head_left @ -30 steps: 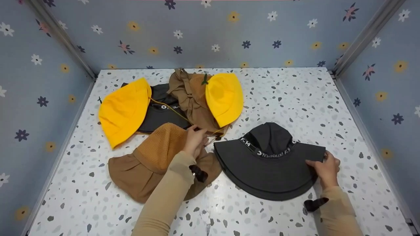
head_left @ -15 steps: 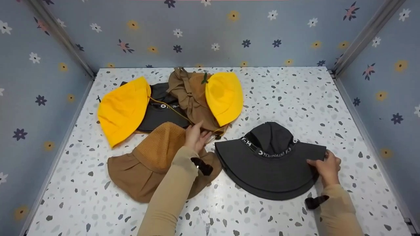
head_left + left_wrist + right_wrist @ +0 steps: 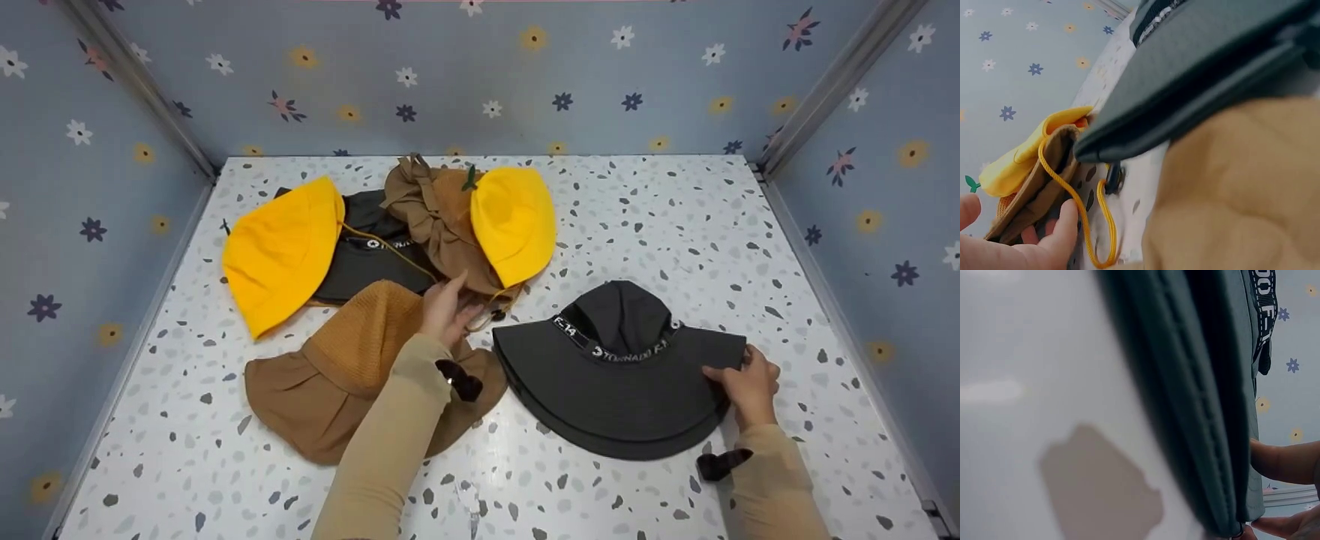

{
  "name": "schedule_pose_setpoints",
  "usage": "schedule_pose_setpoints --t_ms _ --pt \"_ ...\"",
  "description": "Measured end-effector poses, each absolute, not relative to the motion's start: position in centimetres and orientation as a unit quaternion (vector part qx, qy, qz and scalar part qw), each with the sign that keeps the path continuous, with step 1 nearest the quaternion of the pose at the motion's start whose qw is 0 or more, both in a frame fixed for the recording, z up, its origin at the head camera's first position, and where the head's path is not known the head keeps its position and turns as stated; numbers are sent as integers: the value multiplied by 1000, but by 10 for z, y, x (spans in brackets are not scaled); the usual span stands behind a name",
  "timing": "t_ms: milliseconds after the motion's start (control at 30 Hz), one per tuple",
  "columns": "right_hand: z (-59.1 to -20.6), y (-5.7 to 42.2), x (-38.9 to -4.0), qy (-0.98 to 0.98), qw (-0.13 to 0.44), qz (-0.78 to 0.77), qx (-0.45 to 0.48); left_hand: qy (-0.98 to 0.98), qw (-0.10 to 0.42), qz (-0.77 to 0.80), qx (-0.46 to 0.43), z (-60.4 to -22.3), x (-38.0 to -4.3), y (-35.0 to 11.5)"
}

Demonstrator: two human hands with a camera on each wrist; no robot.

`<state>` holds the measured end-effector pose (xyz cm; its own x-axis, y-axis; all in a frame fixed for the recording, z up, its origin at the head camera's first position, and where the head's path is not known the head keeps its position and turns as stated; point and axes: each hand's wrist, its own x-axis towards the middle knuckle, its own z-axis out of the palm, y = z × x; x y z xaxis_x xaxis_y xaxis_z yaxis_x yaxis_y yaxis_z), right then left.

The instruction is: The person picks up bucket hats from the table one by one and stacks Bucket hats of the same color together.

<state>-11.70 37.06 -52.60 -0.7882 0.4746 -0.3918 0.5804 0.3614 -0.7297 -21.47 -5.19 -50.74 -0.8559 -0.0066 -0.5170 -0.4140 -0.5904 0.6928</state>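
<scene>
In the head view my right hand [image 3: 750, 382] pinches the right edge of a black bucket hat's brim [image 3: 622, 405]; thumb on top, fingers below. The right wrist view shows the layered black brim [image 3: 1185, 394] edge-on. My left hand [image 3: 448, 311] reaches across a brown sun hat [image 3: 367, 337] with a ribbed crown. Its fingers are apart, thumb raised, beside a thin yellow cord [image 3: 1086, 236] that hangs in a loop in the left wrist view. The cord runs from a yellow bucket hat [image 3: 517, 225], which rests on a rumpled brown hat [image 3: 450, 247].
Another yellow bucket hat [image 3: 281, 255] lies at the back left, partly over a second black hat [image 3: 371, 266]. A dark cord toggle [image 3: 497, 315] lies near my left fingers. Flower-patterned panels [image 3: 480, 75] wall the speckled table [image 3: 675, 217] at the back and sides.
My left hand's fingers, closed together at the cord a second ago, have spread apart, and the cord now hangs in a loose loop beside them. My right hand keeps its hold on the black hat.
</scene>
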Motion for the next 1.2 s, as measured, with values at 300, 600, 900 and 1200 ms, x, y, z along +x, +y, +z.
schedule_pose_setpoints --t_ms 300,600,900,1200 --pt "-524 370 -118 828 59 -457 320 426 117 865 -238 -507 -219 -55" --pt "-524 369 -116 830 58 -457 316 439 132 854 -247 -506 -218 -57" --pt "-521 367 -113 838 61 -442 315 469 156 841 -218 -504 -216 -58" --pt "-512 361 -112 850 53 -424 307 487 166 829 -221 -507 -216 -58"
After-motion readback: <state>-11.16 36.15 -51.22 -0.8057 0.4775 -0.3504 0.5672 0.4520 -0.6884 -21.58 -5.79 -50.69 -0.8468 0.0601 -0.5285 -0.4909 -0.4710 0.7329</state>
